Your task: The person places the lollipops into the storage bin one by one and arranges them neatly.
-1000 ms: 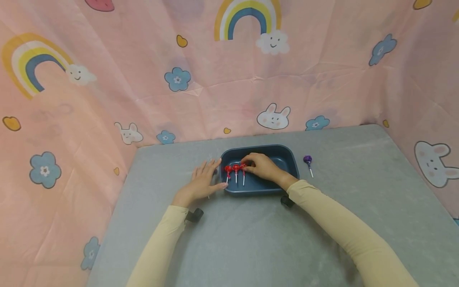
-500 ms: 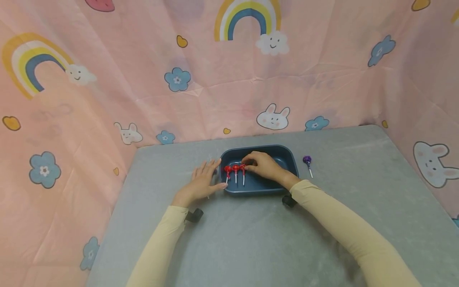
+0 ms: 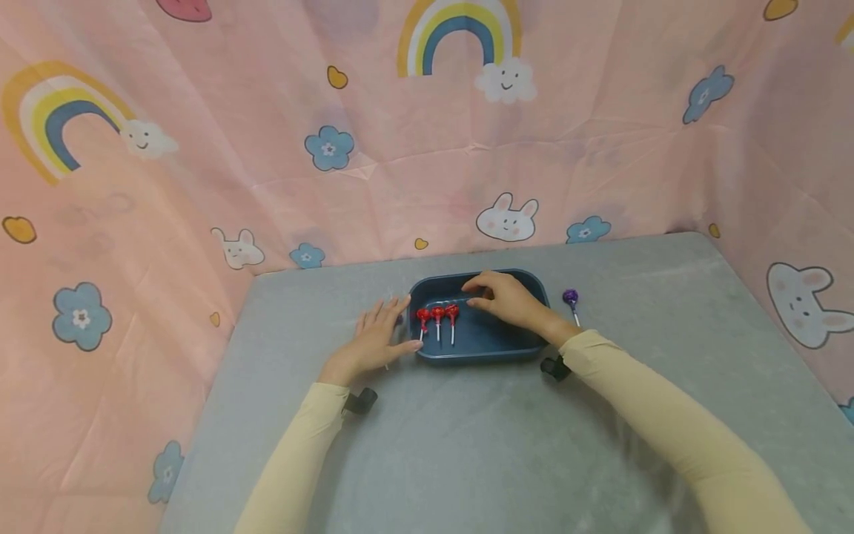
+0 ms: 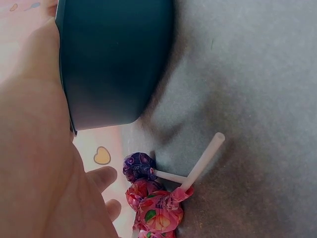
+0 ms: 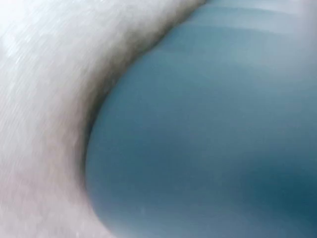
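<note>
Three red lollipops (image 3: 437,314) lie side by side at the left end of the blue tray (image 3: 497,340), sticks toward the person. My right hand (image 3: 510,300) hovers over the tray's right half, thumb and fingertips apart with nothing between them. At the left rim my left hand (image 3: 370,345) is spread, fingertips and thumb right at the tray's edge. Beneath that hand, the left wrist view shows a purple lollipop (image 4: 138,167) and several pink-red lollipops (image 4: 161,213) on the table; the hand mostly hides them from the head view. The right wrist view holds only the blurred tray wall (image 5: 188,139).
Another purple lollipop (image 3: 570,297) lies on the grey tabletop (image 3: 467,437) just right of the tray, its stick end overlapped by the right wrist. A pink patterned cloth (image 3: 400,185) hangs behind and along both sides.
My right hand has let go of the rightmost red lollipop and moved right and slightly up, its fingers parting. The left hand and the tray hold their places.
</note>
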{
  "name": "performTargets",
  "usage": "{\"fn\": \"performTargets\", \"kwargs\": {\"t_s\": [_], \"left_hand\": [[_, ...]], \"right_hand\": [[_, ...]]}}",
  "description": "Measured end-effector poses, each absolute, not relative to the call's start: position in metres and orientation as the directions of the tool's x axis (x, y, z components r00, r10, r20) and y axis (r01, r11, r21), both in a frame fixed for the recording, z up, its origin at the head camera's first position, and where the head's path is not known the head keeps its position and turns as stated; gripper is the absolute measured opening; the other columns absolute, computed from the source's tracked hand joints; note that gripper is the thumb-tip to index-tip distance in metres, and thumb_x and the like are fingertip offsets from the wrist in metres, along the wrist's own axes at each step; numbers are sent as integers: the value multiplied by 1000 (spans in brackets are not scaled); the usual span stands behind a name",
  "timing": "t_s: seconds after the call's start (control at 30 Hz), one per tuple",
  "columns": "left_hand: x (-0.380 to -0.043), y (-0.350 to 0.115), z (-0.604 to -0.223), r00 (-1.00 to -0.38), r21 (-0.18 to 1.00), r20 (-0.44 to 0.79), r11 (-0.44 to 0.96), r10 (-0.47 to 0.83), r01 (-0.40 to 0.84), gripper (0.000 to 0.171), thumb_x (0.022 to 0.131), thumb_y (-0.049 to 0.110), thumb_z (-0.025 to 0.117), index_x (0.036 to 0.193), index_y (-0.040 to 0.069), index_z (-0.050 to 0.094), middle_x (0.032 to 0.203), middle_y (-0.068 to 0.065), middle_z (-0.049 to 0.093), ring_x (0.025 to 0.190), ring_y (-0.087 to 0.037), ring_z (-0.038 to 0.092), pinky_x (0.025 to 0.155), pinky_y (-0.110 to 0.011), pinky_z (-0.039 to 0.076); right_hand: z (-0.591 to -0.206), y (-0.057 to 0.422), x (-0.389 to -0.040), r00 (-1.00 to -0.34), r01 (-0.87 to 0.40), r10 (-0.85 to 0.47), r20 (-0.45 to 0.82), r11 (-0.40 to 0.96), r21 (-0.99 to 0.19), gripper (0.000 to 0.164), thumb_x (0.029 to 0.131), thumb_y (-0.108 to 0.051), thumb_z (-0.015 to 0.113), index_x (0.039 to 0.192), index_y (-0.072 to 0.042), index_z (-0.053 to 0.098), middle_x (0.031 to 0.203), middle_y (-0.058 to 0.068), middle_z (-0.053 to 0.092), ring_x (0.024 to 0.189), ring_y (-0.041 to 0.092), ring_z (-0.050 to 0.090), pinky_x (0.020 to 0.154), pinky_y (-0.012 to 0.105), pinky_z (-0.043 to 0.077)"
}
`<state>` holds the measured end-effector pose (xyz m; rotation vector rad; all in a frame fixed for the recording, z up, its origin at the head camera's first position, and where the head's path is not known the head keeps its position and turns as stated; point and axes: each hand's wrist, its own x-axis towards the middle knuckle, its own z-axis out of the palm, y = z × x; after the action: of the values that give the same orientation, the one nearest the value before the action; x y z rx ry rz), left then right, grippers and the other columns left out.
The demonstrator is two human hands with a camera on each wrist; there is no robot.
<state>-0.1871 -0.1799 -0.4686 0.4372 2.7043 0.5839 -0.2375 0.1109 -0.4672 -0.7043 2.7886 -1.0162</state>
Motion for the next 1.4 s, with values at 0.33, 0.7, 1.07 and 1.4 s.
{"fn": "performTargets", "kwargs": {"t_s": [0.33, 0.7, 1.07, 1.4], "left_hand": [[-189, -182, -472, -896, 439, -250, 868, 367, 233, 93, 89, 66, 57, 159, 35, 4, 169, -4, 8, 157, -34, -1, 124, -62, -2], [-190, -182, -473, -897, 450, -239, 861, 373, 238, 93, 89, 64, 58, 160, 35, 5, 169, -5, 8, 157, -34, 0, 123, -62, -2], [-189, -182, -472, -896, 445, -249, 865, 369, 232, 94, 89, 65, 58, 160, 35, 4, 169, -4, 7, 157, -34, -1, 124, -61, -3], [-188, -182, -473, -900, 443, -238, 865, 365, 234, 93, 89, 65, 59, 159, 35, 5, 169, -4, 8, 157, -34, 0, 124, -61, -1]], "right_hand": [[-452, 130, -233, -888, -394, -452, 79, 662, -637, 34, 94, -24, 68, 126, -11, 66, 122, 8, 68, 96, 22, 63, 85, 42, 54], [-438, 156, -233, -898, -371, -435, 70, 659, -654, 38, 96, -23, 65, 131, -8, 63, 125, 13, 66, 96, 24, 63, 82, 41, 53], [-428, 188, -234, -920, -350, -375, 113, 658, -667, 37, 98, -24, 63, 132, -9, 62, 128, 16, 64, 101, 29, 63, 86, 49, 52], [-433, 217, -238, -946, -300, -305, 114, 682, -667, 35, 97, -18, 63, 131, -7, 62, 130, 17, 63, 105, 32, 62, 90, 51, 51]]}}
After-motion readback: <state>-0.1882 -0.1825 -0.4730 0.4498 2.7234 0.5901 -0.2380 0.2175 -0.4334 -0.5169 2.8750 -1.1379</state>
